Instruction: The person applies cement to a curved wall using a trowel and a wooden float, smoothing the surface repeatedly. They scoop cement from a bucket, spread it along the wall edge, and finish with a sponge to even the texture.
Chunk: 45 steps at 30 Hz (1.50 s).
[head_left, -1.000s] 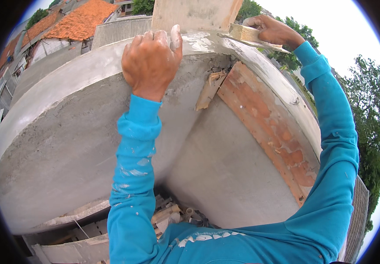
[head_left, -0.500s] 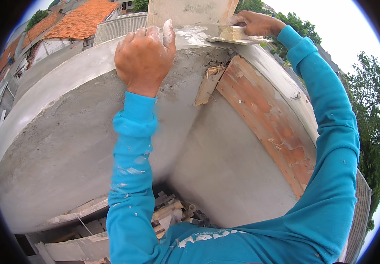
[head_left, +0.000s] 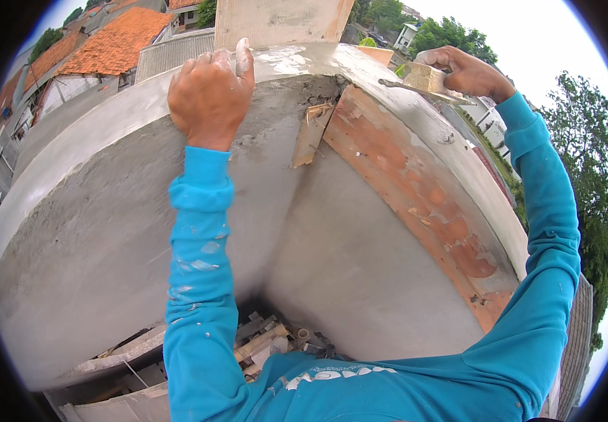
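My left hand (head_left: 209, 95), whitened with plaster, is closed over the top edge of a grey rendered wall (head_left: 135, 162), its thumb sticking up. What lies beneath its curled fingers is hidden. On the right, my right hand (head_left: 462, 72) grips the wooden block handle of a plastering float (head_left: 427, 79). The float's thin plate lies along the top of the right-hand wall (head_left: 416, 123), near its outer edge. A reddish, plaster-stained wooden board (head_left: 416, 197) runs along the inner face of that wall. By the corner, a short scrap of wood (head_left: 312, 133) leans against the wall.
A pale upright slab (head_left: 283, 21) rises behind the corner, with wet white plaster (head_left: 283, 60) smeared before it. Far below, wood offcuts and rubble (head_left: 269, 341) lie between the walls. Orange tiled roofs (head_left: 117, 42) and trees (head_left: 578, 169) stand beyond.
My right hand has slid the float rightward and nearer along the wall top, away from the upright slab. My left hand keeps its place on the edge while the view has shifted slightly.
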Each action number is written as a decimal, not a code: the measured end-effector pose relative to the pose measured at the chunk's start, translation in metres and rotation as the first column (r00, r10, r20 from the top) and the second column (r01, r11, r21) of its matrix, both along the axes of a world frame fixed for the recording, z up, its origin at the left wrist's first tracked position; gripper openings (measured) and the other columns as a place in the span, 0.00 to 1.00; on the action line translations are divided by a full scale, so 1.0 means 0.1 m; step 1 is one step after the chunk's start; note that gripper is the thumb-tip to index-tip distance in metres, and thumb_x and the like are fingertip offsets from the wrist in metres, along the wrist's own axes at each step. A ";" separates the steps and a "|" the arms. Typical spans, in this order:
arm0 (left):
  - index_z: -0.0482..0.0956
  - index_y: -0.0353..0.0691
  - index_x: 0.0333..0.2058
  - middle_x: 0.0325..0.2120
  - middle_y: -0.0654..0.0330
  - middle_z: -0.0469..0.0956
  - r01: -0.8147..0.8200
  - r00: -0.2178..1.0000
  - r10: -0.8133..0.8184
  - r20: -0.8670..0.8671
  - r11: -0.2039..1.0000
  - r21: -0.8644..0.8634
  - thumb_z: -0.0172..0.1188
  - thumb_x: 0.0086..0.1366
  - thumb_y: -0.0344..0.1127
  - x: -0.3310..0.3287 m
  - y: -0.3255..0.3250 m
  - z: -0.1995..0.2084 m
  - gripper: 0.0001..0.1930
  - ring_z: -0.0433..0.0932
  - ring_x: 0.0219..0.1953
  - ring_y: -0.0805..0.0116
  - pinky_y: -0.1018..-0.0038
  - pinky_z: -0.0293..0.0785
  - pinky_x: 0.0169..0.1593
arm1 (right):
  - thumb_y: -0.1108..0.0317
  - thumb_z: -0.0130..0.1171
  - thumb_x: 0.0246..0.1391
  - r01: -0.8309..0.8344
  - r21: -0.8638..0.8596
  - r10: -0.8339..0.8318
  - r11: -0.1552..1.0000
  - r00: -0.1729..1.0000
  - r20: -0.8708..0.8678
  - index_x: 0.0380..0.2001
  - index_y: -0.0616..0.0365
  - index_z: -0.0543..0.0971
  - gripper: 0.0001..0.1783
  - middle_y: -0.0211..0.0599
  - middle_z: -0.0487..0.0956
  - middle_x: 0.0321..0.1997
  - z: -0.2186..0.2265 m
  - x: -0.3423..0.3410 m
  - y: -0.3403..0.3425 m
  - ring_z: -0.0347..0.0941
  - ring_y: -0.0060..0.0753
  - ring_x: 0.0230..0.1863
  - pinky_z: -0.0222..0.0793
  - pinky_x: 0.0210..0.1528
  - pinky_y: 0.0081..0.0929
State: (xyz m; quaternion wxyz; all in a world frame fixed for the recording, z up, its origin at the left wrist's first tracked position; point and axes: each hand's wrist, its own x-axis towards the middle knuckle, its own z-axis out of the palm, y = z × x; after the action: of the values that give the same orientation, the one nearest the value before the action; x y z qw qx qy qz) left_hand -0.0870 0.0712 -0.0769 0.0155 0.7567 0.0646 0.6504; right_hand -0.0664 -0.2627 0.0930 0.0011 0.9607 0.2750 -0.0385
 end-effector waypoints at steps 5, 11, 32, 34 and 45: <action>0.81 0.42 0.18 0.17 0.61 0.78 0.046 0.999 -0.046 0.019 0.999 0.010 0.56 0.65 0.50 0.03 -0.01 0.00 0.22 0.77 0.23 0.63 0.66 0.73 0.28 | 0.80 0.48 0.39 -0.167 0.172 0.154 0.971 0.984 0.087 0.54 0.63 0.75 0.32 0.45 0.80 0.49 -0.23 0.84 0.31 0.75 0.34 0.49 0.65 0.60 0.31; 0.80 0.42 0.17 0.17 0.60 0.78 0.064 0.998 -0.064 0.001 0.998 0.007 0.57 0.65 0.50 0.00 -0.01 0.00 0.22 0.77 0.23 0.62 0.65 0.72 0.27 | 0.80 0.47 0.40 -0.182 0.053 0.173 0.982 0.976 0.133 0.58 0.54 0.75 0.36 0.46 0.79 0.55 -0.58 1.06 0.47 0.74 0.45 0.55 0.65 0.61 0.33; 0.82 0.42 0.18 0.16 0.61 0.78 0.022 1.000 -0.022 0.000 0.999 0.029 0.55 0.66 0.50 0.03 0.01 -0.01 0.23 0.77 0.23 0.63 0.65 0.73 0.28 | 0.63 0.71 0.47 -0.100 -0.120 0.126 0.988 0.964 0.234 0.62 0.48 0.71 0.37 0.44 0.74 0.60 -0.27 -0.38 -0.41 0.68 0.46 0.62 0.62 0.66 0.40; 0.85 0.44 0.24 0.20 0.62 0.81 0.023 0.996 -0.023 -0.087 1.000 -0.001 0.56 0.66 0.52 -0.03 -0.04 0.02 0.20 0.79 0.25 0.63 0.65 0.75 0.29 | 0.59 0.68 0.52 -0.113 -0.145 0.159 0.983 0.919 0.361 0.65 0.46 0.68 0.37 0.44 0.73 0.61 -0.34 -0.07 -0.52 0.67 0.47 0.63 0.61 0.66 0.40; 0.82 0.43 0.18 0.16 0.63 0.77 0.034 0.999 -0.035 0.036 0.999 0.022 0.57 0.65 0.49 0.01 -0.01 0.00 0.21 0.76 0.22 0.65 0.66 0.71 0.26 | 0.49 0.66 0.53 -0.131 -0.187 0.191 0.974 0.918 0.349 0.65 0.52 0.67 0.40 0.53 0.75 0.55 -0.60 1.06 0.48 0.70 0.55 0.57 0.65 0.61 0.47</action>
State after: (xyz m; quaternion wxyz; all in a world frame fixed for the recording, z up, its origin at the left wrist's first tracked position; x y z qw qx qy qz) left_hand -0.0863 0.0702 -0.0767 0.0197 0.7458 0.0442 0.6644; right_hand 0.0391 -0.2146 0.0334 0.1323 0.9219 0.3442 0.1187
